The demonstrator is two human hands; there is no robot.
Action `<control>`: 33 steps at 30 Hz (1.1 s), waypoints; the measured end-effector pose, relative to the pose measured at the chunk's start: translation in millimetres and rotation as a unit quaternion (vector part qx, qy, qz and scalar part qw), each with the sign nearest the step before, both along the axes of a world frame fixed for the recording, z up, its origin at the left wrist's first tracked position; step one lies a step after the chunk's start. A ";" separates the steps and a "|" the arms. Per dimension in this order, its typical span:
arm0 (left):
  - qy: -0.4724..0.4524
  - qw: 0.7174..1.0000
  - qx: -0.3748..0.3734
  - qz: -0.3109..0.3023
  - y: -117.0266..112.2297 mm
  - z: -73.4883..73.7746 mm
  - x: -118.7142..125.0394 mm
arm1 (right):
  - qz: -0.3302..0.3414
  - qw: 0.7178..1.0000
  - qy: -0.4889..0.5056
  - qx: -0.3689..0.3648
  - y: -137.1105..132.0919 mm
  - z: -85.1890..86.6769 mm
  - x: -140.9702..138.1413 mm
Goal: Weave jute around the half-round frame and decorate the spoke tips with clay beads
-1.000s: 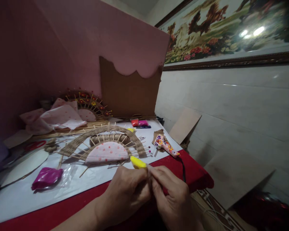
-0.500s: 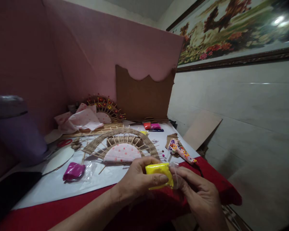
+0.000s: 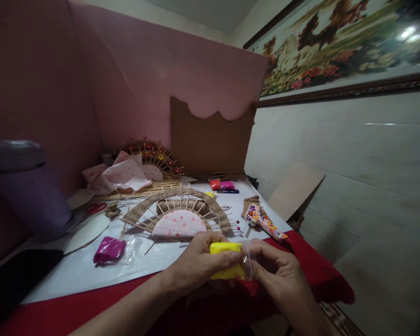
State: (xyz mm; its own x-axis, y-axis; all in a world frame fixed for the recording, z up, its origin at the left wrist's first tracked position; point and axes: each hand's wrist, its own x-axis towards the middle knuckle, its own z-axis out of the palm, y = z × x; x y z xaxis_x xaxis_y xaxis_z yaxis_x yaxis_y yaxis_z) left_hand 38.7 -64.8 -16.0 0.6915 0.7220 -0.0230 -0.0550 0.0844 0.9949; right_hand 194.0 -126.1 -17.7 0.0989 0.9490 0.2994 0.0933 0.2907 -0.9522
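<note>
A yellow pack of modelling clay [image 3: 224,273] in a clear plastic bag is held over the table's front edge. My left hand [image 3: 196,261] is closed around the pack, its thumb lying across the front. The fingers of my right hand [image 3: 278,270] pinch the clear open-looking end of the plastic bag [image 3: 247,261]. Just behind my hands lies a half-round fan frame [image 3: 178,223] of sticks and woven twine, with dotted pink cloth at its middle. To the left rests a magenta clay pack [image 3: 109,250] in clear wrapping.
A purple tumbler [image 3: 28,196] and a dark flat object [image 3: 24,275] are at the left. A glue gun with floral covering [image 3: 264,220] lies at the right. Behind are a decorated fan [image 3: 157,158], pink cloth [image 3: 126,175], small orange and magenta packs [image 3: 222,185] and a cardboard piece [image 3: 210,144].
Both hands have shifted slightly with the yellow pack, and my right fingers have moved a little left along the plastic end. The camera view has tilted slightly.
</note>
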 end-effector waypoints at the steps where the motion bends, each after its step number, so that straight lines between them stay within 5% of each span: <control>1: 0.001 1.000 -0.004 -0.001 -0.4 0.1 0.5 | 0.002 1.000 -0.003 0.011 0.5 -0.9 -0.4; 13: 0.014 0.999 0.009 0.028 0.5 0.0 0.4 | 0.024 0.999 -0.041 0.013 2.2 -5.7 5.3; 23: 0.026 0.999 -0.001 0.027 0.4 -0.1 3.5 | -0.022 0.999 -0.024 0.044 0.1 -16.8 -2.0; 33: -0.001 0.996 -0.066 0.060 4.8 -3.4 1.7 | -0.127 0.957 -0.154 0.211 6.5 -20.7 5.9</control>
